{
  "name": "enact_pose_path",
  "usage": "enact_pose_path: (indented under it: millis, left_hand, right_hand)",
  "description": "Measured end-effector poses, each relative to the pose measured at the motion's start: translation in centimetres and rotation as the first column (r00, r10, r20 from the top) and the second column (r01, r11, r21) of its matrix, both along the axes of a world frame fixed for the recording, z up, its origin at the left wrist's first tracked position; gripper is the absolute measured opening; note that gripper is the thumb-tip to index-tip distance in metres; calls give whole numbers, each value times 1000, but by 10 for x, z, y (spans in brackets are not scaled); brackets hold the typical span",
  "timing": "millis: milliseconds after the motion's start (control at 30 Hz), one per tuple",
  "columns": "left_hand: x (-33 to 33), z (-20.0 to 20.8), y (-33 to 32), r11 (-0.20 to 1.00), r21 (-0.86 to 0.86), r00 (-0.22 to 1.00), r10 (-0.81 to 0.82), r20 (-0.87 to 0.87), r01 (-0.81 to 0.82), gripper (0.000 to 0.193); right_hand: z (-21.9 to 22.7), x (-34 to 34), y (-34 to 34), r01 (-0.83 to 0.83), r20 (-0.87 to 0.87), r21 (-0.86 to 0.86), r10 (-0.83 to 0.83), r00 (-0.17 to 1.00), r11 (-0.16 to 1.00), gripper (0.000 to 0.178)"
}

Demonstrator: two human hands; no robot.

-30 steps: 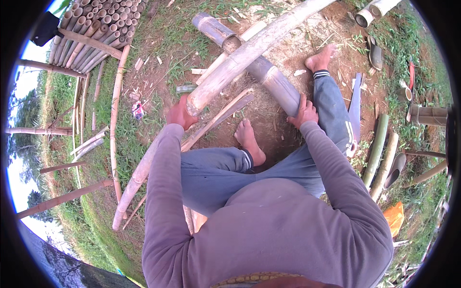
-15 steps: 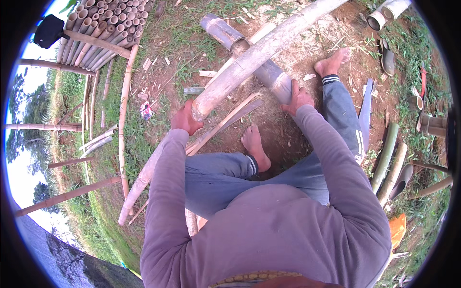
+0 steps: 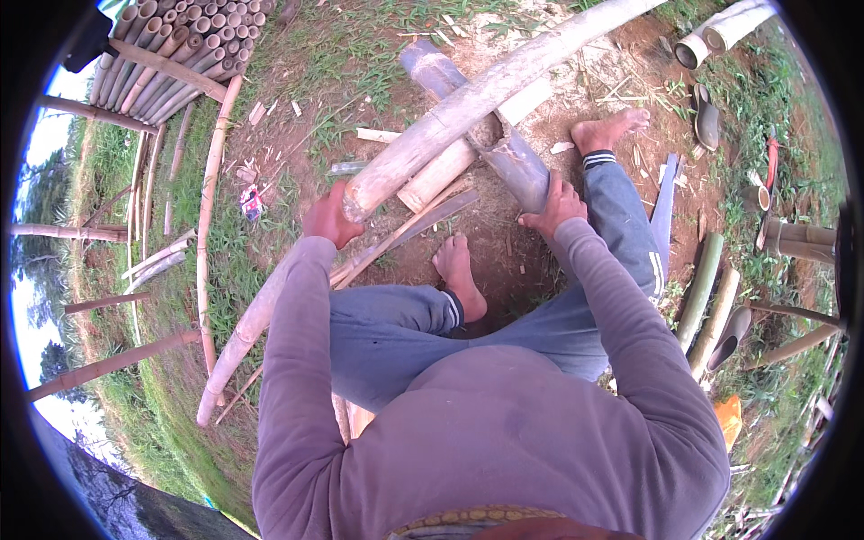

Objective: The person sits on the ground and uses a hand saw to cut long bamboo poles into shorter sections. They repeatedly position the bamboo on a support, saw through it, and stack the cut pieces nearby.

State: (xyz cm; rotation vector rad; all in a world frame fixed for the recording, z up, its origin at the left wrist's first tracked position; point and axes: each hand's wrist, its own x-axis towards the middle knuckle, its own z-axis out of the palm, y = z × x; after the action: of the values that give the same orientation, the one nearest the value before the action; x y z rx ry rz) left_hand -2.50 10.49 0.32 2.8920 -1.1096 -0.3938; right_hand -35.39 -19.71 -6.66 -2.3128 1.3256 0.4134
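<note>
My left hand (image 3: 333, 217) is closed around the near end of a long pale bamboo pole (image 3: 468, 112), which slants away to the upper right. My right hand (image 3: 560, 206) grips the near end of a thick, dark bamboo piece (image 3: 520, 173). This dark piece runs under the pole, and a cut opening with a jagged edge shows in it just past the crossing. Below the pole lies a shorter pale bamboo length (image 3: 438, 178), also crossing the dark piece; whether they touch is hidden. Long split strips (image 3: 396, 236) lie between my hands, near my bare foot (image 3: 459, 277).
A handsaw (image 3: 664, 202) lies beside my right leg. Green and tan bamboo lengths (image 3: 699, 292) and a clog (image 3: 706, 117) are on the right. Cut bamboo is stacked (image 3: 180, 58) at the far left, behind a bamboo rail (image 3: 209, 216). Another pole (image 3: 243, 346) slopes by my left arm.
The dark bamboo has turned to a steeper slant under my right hand, and its cut opening shows more. The pale length under the pole has come nearer. The whole view has shifted slightly.
</note>
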Motion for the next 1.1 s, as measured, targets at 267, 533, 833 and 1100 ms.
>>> enact_pose_path:
  millis: [267,533,833,1100]
  left_hand:
    - [13,4,-1,1000,-2,998,-23,58,23,95]
    - [19,-24,3,994,-90,998,-58,-36,55,100]
    - [11,-17,-8,971,-146,981,-179,81,189,119]
    - [-17,-14,-33,957,-94,951,-258,171,276,105]
  right_hand:
    - [-8,-12,-3,33,26,14,-33,999,999,109]
    - [-17,-38,5,64,177,26,-67,982,998,116]
    - [40,-121,10,352,588,-286,-127,799,891,82]
    - [-48,-356,33,910,77,-19,-907,414,414,71]
